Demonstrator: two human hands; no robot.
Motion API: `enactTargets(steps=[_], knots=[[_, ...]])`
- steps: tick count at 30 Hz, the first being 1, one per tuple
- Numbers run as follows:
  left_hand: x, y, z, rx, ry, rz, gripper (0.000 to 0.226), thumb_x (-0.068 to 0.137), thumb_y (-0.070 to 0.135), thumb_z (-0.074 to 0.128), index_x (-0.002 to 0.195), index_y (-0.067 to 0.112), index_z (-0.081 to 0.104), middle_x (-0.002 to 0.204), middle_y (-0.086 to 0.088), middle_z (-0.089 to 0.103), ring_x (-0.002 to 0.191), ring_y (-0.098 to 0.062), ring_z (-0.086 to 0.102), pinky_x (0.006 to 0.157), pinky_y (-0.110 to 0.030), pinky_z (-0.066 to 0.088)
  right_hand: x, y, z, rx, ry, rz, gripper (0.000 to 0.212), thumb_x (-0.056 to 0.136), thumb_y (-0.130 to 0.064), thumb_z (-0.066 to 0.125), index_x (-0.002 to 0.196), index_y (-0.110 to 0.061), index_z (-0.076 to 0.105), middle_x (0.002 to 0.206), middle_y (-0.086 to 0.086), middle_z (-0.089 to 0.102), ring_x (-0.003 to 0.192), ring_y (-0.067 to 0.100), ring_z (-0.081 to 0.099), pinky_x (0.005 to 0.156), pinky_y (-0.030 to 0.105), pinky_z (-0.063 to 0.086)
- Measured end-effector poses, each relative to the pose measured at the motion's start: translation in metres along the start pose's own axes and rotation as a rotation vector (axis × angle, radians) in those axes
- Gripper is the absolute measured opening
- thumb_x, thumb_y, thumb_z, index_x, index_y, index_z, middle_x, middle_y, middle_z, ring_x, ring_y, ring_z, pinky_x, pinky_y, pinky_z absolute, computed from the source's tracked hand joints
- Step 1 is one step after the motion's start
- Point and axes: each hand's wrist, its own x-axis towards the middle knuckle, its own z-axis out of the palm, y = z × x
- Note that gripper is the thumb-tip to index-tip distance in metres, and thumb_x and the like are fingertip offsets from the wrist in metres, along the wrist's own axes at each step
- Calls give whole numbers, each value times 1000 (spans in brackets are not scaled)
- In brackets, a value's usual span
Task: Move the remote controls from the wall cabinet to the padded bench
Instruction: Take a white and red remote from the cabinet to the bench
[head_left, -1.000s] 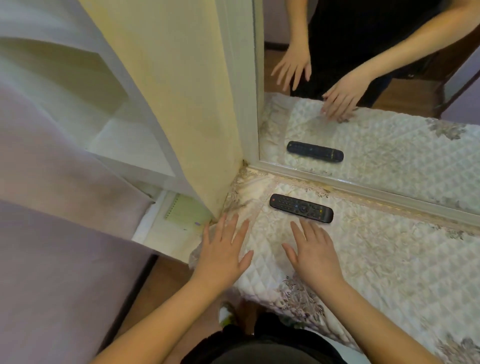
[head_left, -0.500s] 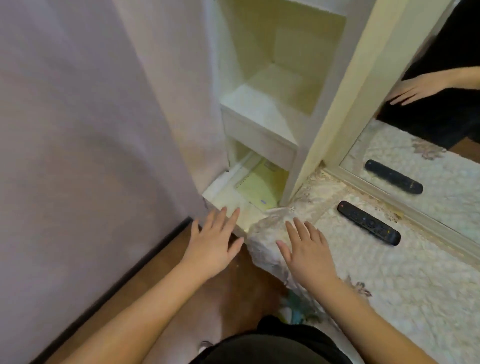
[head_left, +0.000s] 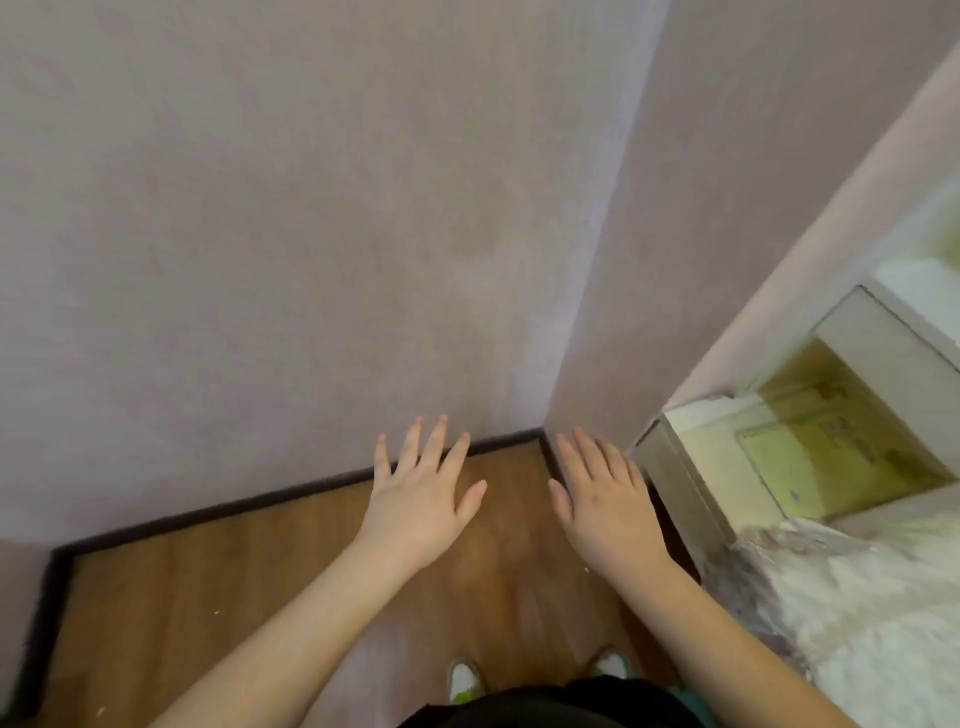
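Note:
My left hand (head_left: 423, 493) and my right hand (head_left: 605, 499) hover flat, palms down, fingers spread, over the wooden floor at a wall corner. Neither holds anything. The padded bench (head_left: 872, 623) with its white quilted cover shows at the lower right, its corner just right of my right forearm. The wall cabinet (head_left: 883, 364) sits at the right edge; its lowest compartment holds a yellow-green notebook (head_left: 810, 457). No remote control is in view.
Pale mauve walls (head_left: 311, 234) fill the upper frame and meet in a corner above my hands, with a dark baseboard (head_left: 234, 506) along the wooden floor (head_left: 234, 597). My shoes (head_left: 465, 680) show at the bottom.
My view has swung left, away from the bench and mirror toward the wall corner. The black remote on the bench has left the frame. Both hands stay spread and hold nothing.

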Motion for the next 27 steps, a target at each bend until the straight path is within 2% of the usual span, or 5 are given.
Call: enactTargets(steps=[5,9,13,20,27], knots=[[-30,-54,-4,-20,42,-202,69,89,62,9,150,32,17,162,-1,8,149,-25,1,116,-56,1,31,-56,1,-48,-54,-198,58,93,-48,29,136,-17,52,138,6,55,127,28,51,105,43,39],[-46,-74,-2,-68,117,-396,63,90,58,24,144,29,38,154,-1,34,144,-26,26,109,-62,20,51,-91,5,-46,-88,-383,58,92,-49,31,133,-16,54,136,8,57,125,30,53,102,45,43],[-59,-88,2,-75,147,-532,62,91,56,29,143,25,43,151,-4,40,142,-24,31,111,-59,24,74,-120,9,-34,-86,-561,58,93,-49,31,136,-17,51,139,7,53,128,30,49,104,45,40],[-94,-106,8,-52,150,-854,63,94,60,25,149,29,27,158,-1,24,147,-22,17,117,-49,10,100,-177,19,-21,-201,-821,62,93,-53,25,145,-22,36,152,4,36,138,32,35,110,45,31],[-140,-105,16,-113,124,-1141,66,94,63,14,152,33,6,161,2,2,148,-20,-4,117,-46,-4,89,-240,21,-18,-265,-1125,66,90,-56,20,142,-23,43,149,2,42,135,27,41,108,45,36]])
